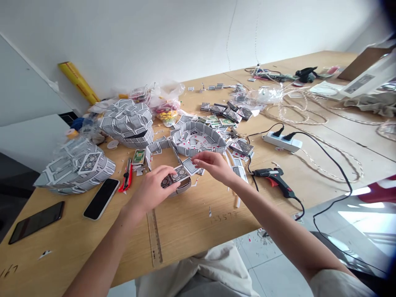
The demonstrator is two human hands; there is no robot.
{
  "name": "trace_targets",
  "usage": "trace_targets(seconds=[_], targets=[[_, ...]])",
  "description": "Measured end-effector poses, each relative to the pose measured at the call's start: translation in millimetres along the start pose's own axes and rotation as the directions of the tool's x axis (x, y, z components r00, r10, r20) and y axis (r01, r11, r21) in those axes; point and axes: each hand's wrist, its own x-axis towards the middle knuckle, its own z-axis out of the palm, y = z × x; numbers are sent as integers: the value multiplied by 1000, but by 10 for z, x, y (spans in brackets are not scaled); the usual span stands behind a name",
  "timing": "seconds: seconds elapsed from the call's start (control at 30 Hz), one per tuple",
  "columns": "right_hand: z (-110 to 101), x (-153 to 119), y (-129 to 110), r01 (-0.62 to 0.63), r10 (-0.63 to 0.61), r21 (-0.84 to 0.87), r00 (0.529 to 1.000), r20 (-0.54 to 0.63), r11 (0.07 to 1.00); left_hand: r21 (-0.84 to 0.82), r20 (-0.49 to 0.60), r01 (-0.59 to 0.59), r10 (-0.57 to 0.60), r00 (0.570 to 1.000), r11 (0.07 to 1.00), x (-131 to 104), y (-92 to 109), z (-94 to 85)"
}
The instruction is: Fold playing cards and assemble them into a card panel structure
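My left hand is closed on the near end of a frame built from folded playing cards. Its fingers press a black patterned playing card at that end. My right hand has fingertips pinched together over a grey-backed playing card; whatever is between them is too small to make out. Just beyond stands a many-sided tray made of cards, with red-marked card faces inside. A red utility knife and a green card box lie left of the frame.
Two card-built shapes stand at left, near a white-edged phone and a dark phone. A glue gun lies right, its cord near the power strip. A ruler reaches toward the table's front edge. Card packs lie behind.
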Motion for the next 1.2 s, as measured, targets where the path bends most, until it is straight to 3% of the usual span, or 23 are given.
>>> trace_targets(seconds=[0.07,0.13,0.37,0.67,0.93,1.2], targets=[[-10,56,122,-104,107,71,994,-39,992,28,-10,-8,8,1000,1000,-4,-86,75],[4,72,200,-151,152,113,988,0,982,53,-25,-12,13,1000,999,-13,-127,125],[110,76,296,-144,134,87,985,108,986,104,3,-60,60,998,993,-1,-105,144],[175,96,338,-155,147,31,973,176,987,106,33,-36,32,999,994,-15,-108,155],[214,81,404,-130,144,-107,980,134,986,77,42,-69,66,997,995,18,-55,138],[237,33,351,-128,147,-178,984,103,976,96,63,-129,124,990,987,22,-135,131]])
